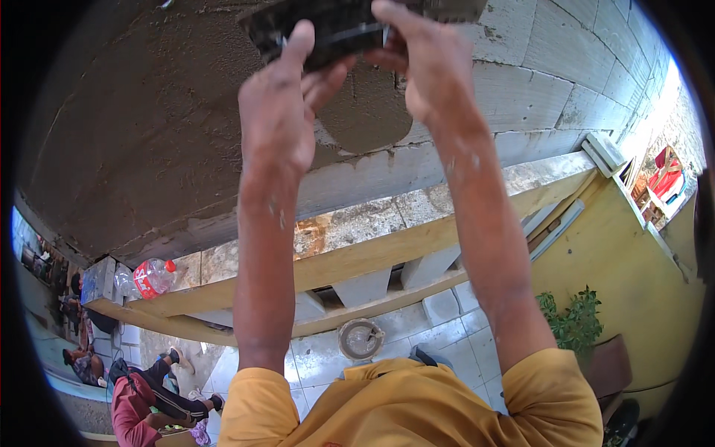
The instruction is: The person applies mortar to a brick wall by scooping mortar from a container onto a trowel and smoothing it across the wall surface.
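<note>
Both my arms reach up to the wall at the top. A dark, flat, rectangular plastering float point(335, 31) is gripped between my hands, slightly blurred, its upper part cut off by the picture's edge. My left hand point(279, 112) is closed on its left part, thumb up along the near face and fingers below. My right hand point(436, 67) closes round it further right, with the thumb at the top. Behind it, wet grey-brown plaster point(149, 134) covers the wall's left side, ending in a rounded patch below the float. Bare pale blocks point(514, 93) show to the right.
Below the wall runs a weathered ledge point(365, 220) on a yellow balustrade. A clear plastic bottle with red cap point(153, 279) lies on its left end. A round bucket point(361, 339) stands on the tiles. At lower left another person point(141, 402) sits; a plant point(572, 320) grows at right.
</note>
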Motion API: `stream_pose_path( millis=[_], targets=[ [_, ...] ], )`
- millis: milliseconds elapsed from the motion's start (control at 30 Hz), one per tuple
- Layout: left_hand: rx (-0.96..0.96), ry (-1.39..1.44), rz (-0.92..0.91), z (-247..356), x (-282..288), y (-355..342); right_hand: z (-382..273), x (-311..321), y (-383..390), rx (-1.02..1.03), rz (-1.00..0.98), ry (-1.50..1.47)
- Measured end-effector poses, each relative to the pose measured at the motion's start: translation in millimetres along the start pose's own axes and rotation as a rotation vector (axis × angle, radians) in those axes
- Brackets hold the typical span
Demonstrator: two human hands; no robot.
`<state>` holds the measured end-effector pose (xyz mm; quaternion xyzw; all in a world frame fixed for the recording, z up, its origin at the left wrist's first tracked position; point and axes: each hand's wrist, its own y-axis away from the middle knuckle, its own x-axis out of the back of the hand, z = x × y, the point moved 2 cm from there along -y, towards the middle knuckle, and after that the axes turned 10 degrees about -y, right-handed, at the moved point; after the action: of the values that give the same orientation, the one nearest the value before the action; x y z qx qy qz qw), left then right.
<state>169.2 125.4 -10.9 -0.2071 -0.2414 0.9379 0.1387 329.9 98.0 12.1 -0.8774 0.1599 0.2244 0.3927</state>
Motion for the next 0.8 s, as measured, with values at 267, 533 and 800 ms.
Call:
stream_pose_path(
  millis=[267,533,800],
  targets=[
    [0.319,-0.125,0.233,-110.2,101.1,90.1,130.3,43.3,123.3,-0.525,0.168,-0.001],
    [0.029,-0.109,0.216,-33.4,84.5,43.0,73.1,-22.5,63.3,-0.208,-0.004,-0.029],
    [0.239,-0.219,0.353,-65.8,155.0,69.3,159.3,-34.7,125.3,-0.453,0.176,-0.066]
  ],
)
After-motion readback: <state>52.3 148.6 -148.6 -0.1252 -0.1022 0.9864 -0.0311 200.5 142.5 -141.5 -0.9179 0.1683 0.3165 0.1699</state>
